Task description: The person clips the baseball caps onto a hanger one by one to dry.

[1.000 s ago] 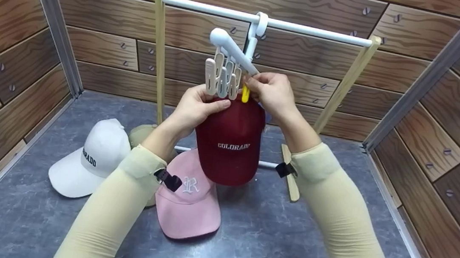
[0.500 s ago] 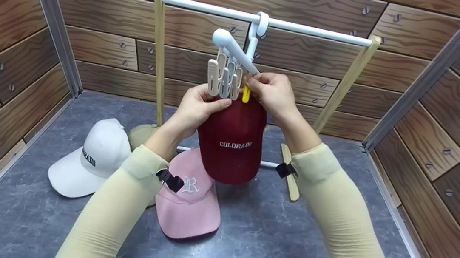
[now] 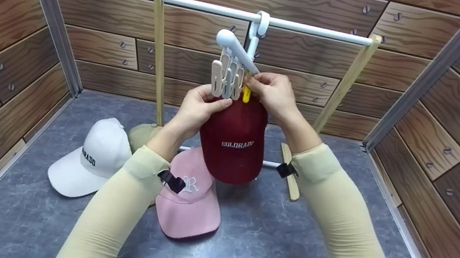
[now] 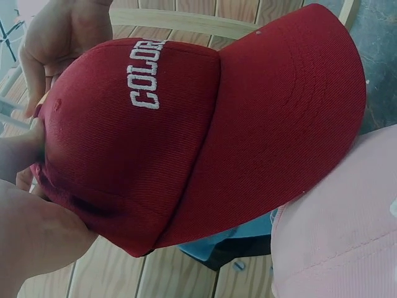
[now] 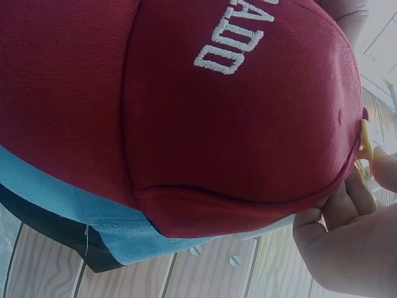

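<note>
Head view: dark red cloth cap held up below a white plastic hanger

The cap is in the air, crown up and brim down, its white embroidered COLORADO lettering facing the camera. The left hand pinches the top of the crown, thumb in front. The right hand pinches a slim yellow plastic clip at the crown's upper edge; whether the clip bites the fabric, I cannot tell. Just left of it, beige and grey plastic clips dangle from the hanger, which hooks over a round white rail between two pale wooden posts. Behind the red cap, the left wrist view shows blue fabric with a dark edge. On the mottled grey desk below, a pink cloth cap with a white R lies brim forward; a white cloth cap sits to its left, and an olive cloth cap between them is partly hidden by a pale yellow sleeve.
</note>
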### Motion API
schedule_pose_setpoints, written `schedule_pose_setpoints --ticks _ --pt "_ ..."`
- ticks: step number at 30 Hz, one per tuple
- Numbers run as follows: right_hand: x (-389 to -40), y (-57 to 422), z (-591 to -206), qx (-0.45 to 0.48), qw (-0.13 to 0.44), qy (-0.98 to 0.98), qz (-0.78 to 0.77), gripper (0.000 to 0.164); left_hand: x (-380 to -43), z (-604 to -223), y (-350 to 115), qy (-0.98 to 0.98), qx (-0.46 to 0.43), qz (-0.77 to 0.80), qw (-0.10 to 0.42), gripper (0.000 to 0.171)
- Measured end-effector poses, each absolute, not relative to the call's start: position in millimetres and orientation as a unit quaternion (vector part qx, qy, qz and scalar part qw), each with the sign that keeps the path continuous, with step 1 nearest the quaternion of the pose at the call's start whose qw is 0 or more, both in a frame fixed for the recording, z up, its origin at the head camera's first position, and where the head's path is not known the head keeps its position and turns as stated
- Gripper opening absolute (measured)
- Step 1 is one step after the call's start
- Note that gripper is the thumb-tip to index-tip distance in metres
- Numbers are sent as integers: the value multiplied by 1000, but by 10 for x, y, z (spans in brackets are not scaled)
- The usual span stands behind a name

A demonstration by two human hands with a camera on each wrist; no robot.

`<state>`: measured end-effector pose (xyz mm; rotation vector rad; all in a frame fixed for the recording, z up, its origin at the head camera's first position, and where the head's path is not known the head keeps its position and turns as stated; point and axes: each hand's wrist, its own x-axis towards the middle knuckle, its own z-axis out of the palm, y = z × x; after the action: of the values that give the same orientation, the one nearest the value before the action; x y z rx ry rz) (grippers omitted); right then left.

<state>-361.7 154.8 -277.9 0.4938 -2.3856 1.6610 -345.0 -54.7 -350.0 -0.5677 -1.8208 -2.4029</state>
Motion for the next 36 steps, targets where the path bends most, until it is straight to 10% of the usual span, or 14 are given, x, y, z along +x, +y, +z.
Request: schedule_pose_setpoints --ticks 22,36 --pt "-3599 1578 -2936 184 86 -765 611 32 -3443 -3541 -554 -633 -179 -750 60 9" --pt "-3498 1626 -3177 218 146 -799 542 36 -3384 -3671 -598 -693 -179 -688 122 36"
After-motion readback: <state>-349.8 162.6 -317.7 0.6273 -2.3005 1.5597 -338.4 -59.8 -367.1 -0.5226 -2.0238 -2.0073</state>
